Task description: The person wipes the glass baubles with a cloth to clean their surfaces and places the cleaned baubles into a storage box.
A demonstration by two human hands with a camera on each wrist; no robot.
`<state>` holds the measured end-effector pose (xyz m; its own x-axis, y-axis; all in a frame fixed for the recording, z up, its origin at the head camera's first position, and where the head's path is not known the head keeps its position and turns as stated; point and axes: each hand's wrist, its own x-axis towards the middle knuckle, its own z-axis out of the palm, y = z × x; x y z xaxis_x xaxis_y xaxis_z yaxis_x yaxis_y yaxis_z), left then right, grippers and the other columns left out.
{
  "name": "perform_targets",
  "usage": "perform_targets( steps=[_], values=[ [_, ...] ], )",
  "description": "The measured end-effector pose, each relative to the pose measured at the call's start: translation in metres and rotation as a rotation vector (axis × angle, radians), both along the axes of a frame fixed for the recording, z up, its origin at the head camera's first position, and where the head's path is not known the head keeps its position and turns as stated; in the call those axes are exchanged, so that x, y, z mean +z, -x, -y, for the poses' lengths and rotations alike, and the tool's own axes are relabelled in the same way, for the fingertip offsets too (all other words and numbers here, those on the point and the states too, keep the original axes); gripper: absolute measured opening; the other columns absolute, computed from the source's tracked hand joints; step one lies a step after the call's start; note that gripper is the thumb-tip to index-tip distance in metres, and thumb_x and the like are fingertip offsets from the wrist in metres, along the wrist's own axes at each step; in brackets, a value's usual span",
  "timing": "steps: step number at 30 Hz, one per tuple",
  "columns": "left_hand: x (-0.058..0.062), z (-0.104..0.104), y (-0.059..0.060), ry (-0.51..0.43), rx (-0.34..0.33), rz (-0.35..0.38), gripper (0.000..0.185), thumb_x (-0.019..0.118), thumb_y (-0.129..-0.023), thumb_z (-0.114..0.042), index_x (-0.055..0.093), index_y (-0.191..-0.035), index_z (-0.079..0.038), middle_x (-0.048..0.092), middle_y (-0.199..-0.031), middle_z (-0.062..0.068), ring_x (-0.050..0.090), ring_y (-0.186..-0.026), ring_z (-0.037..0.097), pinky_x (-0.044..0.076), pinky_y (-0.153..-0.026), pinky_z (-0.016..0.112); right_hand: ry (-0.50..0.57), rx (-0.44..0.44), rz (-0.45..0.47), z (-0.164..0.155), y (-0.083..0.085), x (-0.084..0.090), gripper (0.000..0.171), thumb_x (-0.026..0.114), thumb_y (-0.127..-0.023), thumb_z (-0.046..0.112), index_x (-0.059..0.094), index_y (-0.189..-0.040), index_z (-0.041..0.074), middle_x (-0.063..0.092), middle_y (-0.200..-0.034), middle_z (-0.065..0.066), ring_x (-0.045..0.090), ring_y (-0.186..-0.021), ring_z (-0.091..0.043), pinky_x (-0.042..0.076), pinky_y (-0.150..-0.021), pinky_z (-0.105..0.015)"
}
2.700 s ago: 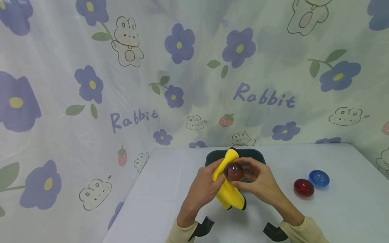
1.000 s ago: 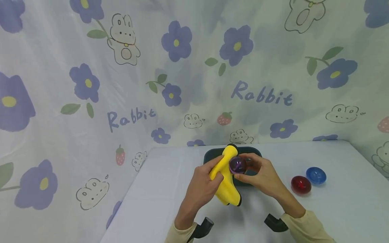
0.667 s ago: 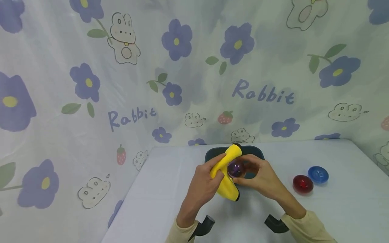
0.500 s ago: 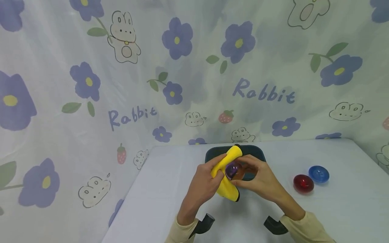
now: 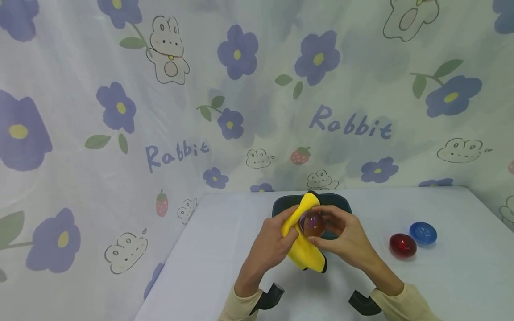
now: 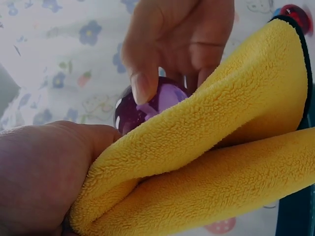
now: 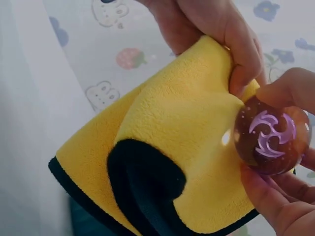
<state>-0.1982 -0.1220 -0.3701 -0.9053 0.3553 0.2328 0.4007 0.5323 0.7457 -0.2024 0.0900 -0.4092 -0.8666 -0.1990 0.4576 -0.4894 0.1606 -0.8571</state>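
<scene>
Beige sleeves [image 5: 239, 306] adjoin black angled wrist pieces [image 5: 270, 298].

soft light, faint shadows, wrist views dimmer (slightly hazy), glinting ball [image 5: 313, 224]

A plain white table [image 5: 217, 240] is stretching out beneath the left hand [image 5: 272, 243] and the right hand [image 5: 348, 234], its far edge running nearly straight beyond them and its near part passing out of view on the wearer's side of the hands. Directly beyond both hands, a dark teal tray [image 5: 285, 203] with rounded corners is sitting close to that far edge, partly hidden from view. Well to the right of the right hand, a shiny, rounded red piece [image 5: 403, 246] is resting on the white surface. Just beyond it and slightly farther from the hand, a round, translucent blue piece [image 5: 423, 233] is lying.
</scene>
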Motion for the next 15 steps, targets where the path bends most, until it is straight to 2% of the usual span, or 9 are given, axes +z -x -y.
perform_targets(
  steps=[6, 15],
  values=[
    [-0.0010, -0.0020, -0.0003, 0.016, 0.010, 0.024, 0.055, 0.057, -0.097, -0.017, 0.052, -0.152, -0.011, 0.071, -0.115, 0.007, 0.063, -0.084, 0.008, 0.056, -0.080, 0.020, 0.031, -0.052, -0.024, -0.0010, -0.0009, 0.0008, 0.056, 0.087, -0.078, 0.005, 0.066, -0.130, 0.010, 0.067, -0.132, -0.012, 0.068, -0.111, -0.001, 0.058, -0.091, -0.021],
    [0.0019, -0.0023, -0.0030, 0.016, 0.008, 0.029, 0.055, 0.055, -0.095, -0.015, 0.054, -0.150, -0.013, 0.070, -0.106, 0.005, 0.061, -0.080, 0.009, 0.054, -0.077, 0.020, 0.050, -0.086, -0.063, -0.0049, 0.0035, -0.0001, 0.058, 0.087, -0.077, 0.002, 0.065, -0.131, 0.009, 0.066, -0.130, -0.011, 0.069, -0.111, -0.001, 0.055, -0.094, -0.018]
  ],
)
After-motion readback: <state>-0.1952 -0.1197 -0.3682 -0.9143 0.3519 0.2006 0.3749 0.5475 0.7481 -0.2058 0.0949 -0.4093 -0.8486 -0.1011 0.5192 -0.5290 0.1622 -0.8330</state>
